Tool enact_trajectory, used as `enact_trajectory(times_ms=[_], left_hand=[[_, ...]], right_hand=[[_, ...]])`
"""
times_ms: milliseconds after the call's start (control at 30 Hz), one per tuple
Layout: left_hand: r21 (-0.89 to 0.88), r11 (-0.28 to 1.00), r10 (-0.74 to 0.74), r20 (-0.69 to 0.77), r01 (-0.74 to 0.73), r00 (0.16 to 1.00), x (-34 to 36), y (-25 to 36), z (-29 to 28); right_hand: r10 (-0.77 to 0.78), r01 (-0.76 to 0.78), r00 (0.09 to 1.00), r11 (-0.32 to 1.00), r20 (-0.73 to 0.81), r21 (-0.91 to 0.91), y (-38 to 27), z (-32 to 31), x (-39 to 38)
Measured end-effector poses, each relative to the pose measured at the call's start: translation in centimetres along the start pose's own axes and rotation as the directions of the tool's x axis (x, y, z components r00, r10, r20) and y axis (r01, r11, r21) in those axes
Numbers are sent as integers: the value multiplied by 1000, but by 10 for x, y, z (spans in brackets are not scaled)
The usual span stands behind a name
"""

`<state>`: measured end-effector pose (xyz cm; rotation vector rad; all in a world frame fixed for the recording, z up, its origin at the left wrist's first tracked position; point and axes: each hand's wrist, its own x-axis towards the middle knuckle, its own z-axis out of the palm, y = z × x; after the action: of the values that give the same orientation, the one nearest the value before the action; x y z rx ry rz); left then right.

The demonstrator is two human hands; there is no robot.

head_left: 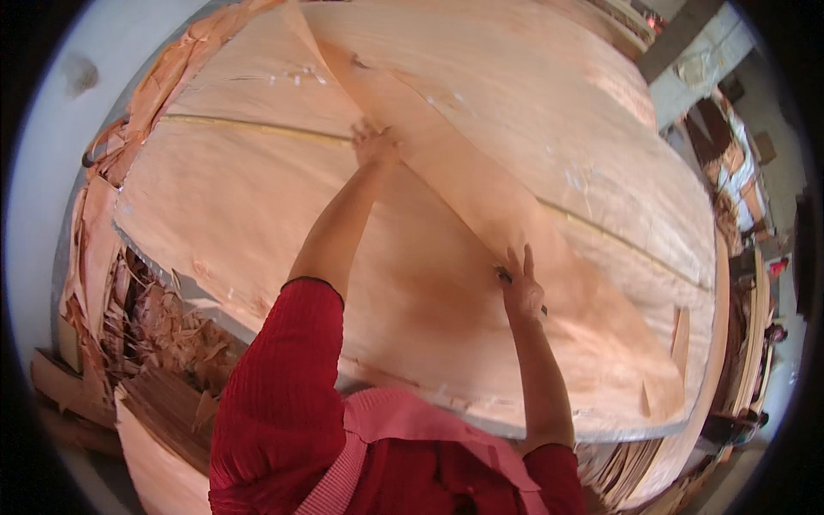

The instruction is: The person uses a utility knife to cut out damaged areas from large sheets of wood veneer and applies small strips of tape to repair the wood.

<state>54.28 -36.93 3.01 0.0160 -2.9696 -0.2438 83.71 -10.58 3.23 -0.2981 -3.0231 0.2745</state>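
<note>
A long strip of thin wood veneer runs diagonally from the top of the head view to the lower right, lying over a broad stack of pale veneer sheets. My left hand rests at the strip's near edge, fingers spread and slightly blurred. Further right and nearer me, my right hand is at the same edge. A small dark tool passes through its grip, showing at both sides of the palm while some fingers stretch forward. Its working end is hidden, so I cannot tell its exact kind.
A narrow yellowish line crosses the stack and disappears under the strip. Torn veneer scraps pile up at the left beside a pale wall. More stacked sheets stand at the lower right. A grey pillar rises at the far right.
</note>
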Motion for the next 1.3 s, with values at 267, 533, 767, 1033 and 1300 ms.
enact_trajectory(times_ms=[267,533,767,1033,1300], left_hand=[[-516,821,-190,157,245,969,118,-89,19],[-864,484,-246,16,137,969,124,-155,38],[-959,121,-547,-280,-257,789,-61,-385,-33],[-975,120,-794,19,188,607,-153,-596,-102],[-732,491,-797,-159,473,582,-135,-772,-39]], right_hand=[[-261,261,953,965,-152,-18,-19,2,-28],[-89,81,994,988,-58,-132,13,-35,-134],[-106,107,994,994,-25,35,-12,-37,-185],[-277,265,959,950,54,162,-68,-15,-244],[-203,200,971,979,126,31,-157,1,-243]])
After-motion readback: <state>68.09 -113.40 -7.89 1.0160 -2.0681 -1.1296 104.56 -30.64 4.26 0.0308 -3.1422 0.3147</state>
